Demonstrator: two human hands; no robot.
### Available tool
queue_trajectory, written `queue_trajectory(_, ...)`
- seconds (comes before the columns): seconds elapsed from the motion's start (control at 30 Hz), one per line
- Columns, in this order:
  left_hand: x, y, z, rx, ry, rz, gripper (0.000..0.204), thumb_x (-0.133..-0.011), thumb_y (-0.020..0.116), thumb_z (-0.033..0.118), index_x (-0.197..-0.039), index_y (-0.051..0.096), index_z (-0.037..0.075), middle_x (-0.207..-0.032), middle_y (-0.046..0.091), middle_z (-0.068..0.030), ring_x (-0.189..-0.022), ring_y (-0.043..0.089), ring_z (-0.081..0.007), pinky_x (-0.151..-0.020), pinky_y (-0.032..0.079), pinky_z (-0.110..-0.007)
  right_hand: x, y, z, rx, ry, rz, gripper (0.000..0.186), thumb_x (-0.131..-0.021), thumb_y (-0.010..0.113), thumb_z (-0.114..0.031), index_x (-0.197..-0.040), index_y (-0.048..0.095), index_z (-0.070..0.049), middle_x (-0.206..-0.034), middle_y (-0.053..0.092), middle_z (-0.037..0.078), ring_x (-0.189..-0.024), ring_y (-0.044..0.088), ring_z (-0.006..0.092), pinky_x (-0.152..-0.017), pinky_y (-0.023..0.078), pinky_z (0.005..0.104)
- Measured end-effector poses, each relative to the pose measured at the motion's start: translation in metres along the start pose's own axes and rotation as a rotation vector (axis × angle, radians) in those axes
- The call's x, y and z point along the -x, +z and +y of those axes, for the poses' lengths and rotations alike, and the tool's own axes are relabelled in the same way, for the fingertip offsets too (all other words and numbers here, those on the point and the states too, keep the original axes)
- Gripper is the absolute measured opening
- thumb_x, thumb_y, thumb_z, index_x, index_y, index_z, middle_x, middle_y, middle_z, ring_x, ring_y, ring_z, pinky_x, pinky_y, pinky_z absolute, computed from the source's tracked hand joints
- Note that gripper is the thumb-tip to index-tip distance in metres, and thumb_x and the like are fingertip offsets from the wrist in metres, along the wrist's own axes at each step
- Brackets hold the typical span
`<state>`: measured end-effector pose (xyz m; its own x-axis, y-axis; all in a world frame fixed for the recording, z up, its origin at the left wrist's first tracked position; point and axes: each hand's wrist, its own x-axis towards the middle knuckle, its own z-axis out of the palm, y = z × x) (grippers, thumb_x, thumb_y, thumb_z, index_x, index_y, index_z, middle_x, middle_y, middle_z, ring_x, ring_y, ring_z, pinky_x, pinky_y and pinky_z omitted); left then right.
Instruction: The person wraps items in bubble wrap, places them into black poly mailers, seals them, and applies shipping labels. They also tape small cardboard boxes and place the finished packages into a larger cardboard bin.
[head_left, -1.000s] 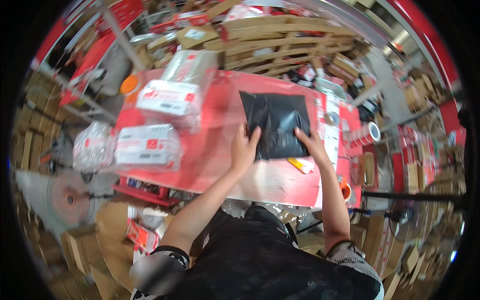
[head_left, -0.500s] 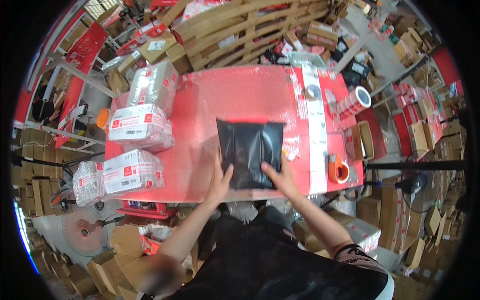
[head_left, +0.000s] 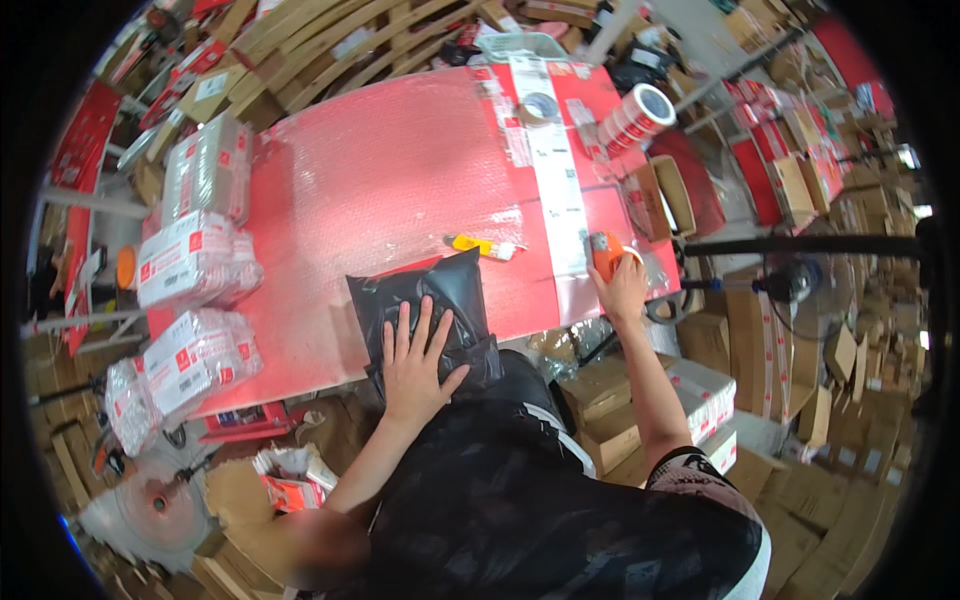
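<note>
A black plastic mailer bag [head_left: 455, 290] lies at the near edge of the red table [head_left: 330, 190], its lower end hanging over the edge. My left hand [head_left: 411, 365] rests flat on it with the fingers spread. At the table's near right corner, my right hand [head_left: 625, 290] is closed around an orange tape dispenser [head_left: 609, 256]; part of the dispenser is hidden behind the fingers. A yellow utility knife [head_left: 482, 246] lies just beyond the bag.
Plastic-wrapped white boxes [head_left: 200, 355] line the table's left side. A strip of white labels [head_left: 562, 190] runs down the right side, with a tape roll [head_left: 539, 108] on it. Stacked tape rolls [head_left: 637, 118] and an open carton [head_left: 660, 195] stand farther right.
My right hand has left the bag and taken hold of the tape dispenser. My left hand has shifted onto the bag, now lying nearer the edge. The view has swung right, and the knife is uncovered.
</note>
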<state>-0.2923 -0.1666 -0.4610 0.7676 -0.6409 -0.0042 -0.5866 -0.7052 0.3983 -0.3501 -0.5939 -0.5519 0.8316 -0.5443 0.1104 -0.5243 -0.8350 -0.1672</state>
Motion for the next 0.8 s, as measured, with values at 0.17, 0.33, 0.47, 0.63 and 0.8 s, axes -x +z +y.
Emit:
queue_trajectory(0.17, -0.001, -0.012, -0.005, 0.055, -0.009, 0.028, 0.088, -0.095, 0.076, 0.053, -0.171, 0.046, 0.019, -0.183, 0.027, -0.0151, -0.169, 0.019, -0.0447, -0.135, 0.013, -0.064, -0.008, -0.004, 0.011, -0.193, -0.072, -0.076, 0.037, -0.097, 0.079, -0.017, -0.126, 0.062, -0.001, -0.098, 0.077, 0.024, -0.093, 0.074, 0.0425, -0.085, 0.054, 0.0536)
queue_trajectory(0.33, 0.003, -0.048, 0.026, 1.113, -0.389, 0.279, 0.043, -0.116, 0.055, 0.034, -0.139, 0.070, 0.001, -0.131, 0.075, -0.0139, -0.116, 0.071, -0.0231, -0.104, 0.054, -0.038, 0.012, -0.135, -0.121, -0.895, -0.416, -0.615, 0.058, -0.091, 0.088, -0.020, -0.140, 0.061, -0.001, -0.107, 0.072, 0.022, -0.094, 0.075, 0.0355, -0.085, 0.057, 0.0426)
queue_trajectory(0.47, 0.004, -0.028, 0.009, 1.443, -0.603, -0.115, 0.045, -0.118, 0.051, 0.037, -0.135, 0.074, 0.002, -0.122, 0.078, -0.0071, -0.108, 0.069, -0.0146, -0.092, 0.054, -0.032, 0.015, -0.156, -0.171, -0.468, -0.997, -0.659, 0.080, -0.078, 0.095, -0.026, -0.144, 0.058, -0.002, -0.117, 0.070, 0.019, -0.101, 0.074, 0.0439, -0.084, 0.060, 0.0500)
queue_trajectory(0.63, 0.038, 0.022, 0.014, 2.172, -0.921, 0.177, 0.025, -0.114, 0.065, 0.030, -0.125, 0.075, 0.010, -0.112, 0.075, -0.0010, -0.097, 0.067, -0.0115, -0.081, 0.051, -0.029, 0.019, -0.157, -0.210, -0.437, -1.295, -0.607, 0.078, -0.084, 0.092, -0.043, -0.154, 0.065, -0.021, -0.108, 0.063, 0.011, -0.080, 0.070, 0.0319, -0.068, 0.059, 0.0449)
queue_trajectory(0.8, 0.065, -0.080, -0.080, 0.916, -0.701, 0.402, 0.019, -0.113, 0.062, 0.020, -0.122, 0.072, 0.007, -0.104, 0.072, -0.0024, -0.097, 0.067, -0.0124, -0.081, 0.052, -0.030, 0.000, -0.153, -0.141, -0.434, -1.246, -0.435, 0.053, -0.085, 0.088, -0.029, -0.137, 0.078, -0.029, -0.103, 0.062, 0.010, -0.079, 0.067, 0.0285, -0.065, 0.056, 0.0435)
